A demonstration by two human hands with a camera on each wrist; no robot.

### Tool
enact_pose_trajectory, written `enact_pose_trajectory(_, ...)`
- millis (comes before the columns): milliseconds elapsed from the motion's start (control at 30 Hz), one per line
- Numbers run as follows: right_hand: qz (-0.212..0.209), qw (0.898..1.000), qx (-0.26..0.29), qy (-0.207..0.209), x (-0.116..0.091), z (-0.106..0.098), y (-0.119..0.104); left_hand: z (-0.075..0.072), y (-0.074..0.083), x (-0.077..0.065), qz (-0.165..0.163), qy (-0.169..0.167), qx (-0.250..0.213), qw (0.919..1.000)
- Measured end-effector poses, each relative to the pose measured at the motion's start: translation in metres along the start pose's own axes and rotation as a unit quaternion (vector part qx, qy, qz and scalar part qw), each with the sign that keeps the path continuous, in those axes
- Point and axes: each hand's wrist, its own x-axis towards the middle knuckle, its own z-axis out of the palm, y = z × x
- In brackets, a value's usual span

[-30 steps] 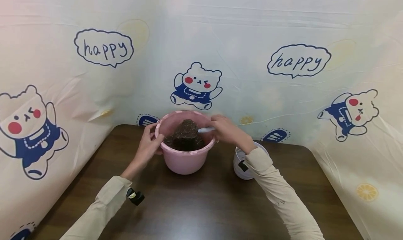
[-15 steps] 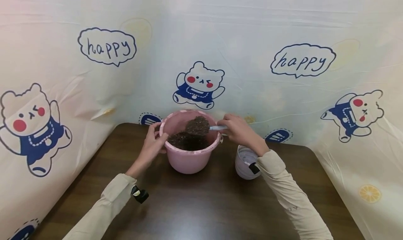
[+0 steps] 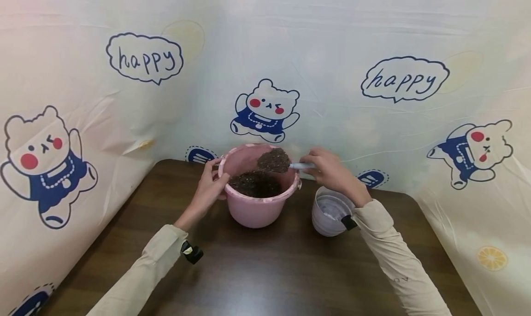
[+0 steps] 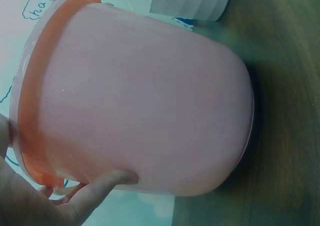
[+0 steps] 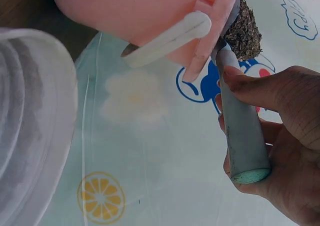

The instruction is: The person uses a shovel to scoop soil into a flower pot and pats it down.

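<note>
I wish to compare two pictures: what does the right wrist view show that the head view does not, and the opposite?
Only the right wrist view: the green end of the scoop's handle.

Only the head view: the left hand holding the bucket near its rim, both sleeves, and the soil lying inside the bucket.

Both: the right hand gripping the handle, the load heaped on the scoop, the bucket, and the tub, which the wrist view cuts off.

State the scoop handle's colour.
The handle is grey-blue with a green end, clearest in the right wrist view.
</note>
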Motion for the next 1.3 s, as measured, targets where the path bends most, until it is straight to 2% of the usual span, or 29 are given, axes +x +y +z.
enact_pose_trajectory(267,-0.009,1.000,-0.013,0.007,-0.012,-0.009,0.009,0.005,0.003,0.001,0.006,-0.001,-0.002,1.0000)
enact_pose_trajectory(533,-0.032,0.999,-0.021,0.036,-0.027,-0.016,0.020,0.013,0.002,0.005,0.011,-0.010,-0.005,0.9999)
enact_pose_trajectory(933,-0.015,0.999,-0.024,0.037,-0.040,-0.024,0.021,0.013,0.002,0.003,0.009,-0.009,-0.001,0.9999)
enact_pose_trajectory(1300,-0.002,0.997,-0.053,0.059,-0.066,-0.034,0.032,0.023,0.002,0.003,0.013,-0.007,-0.003,0.9999)
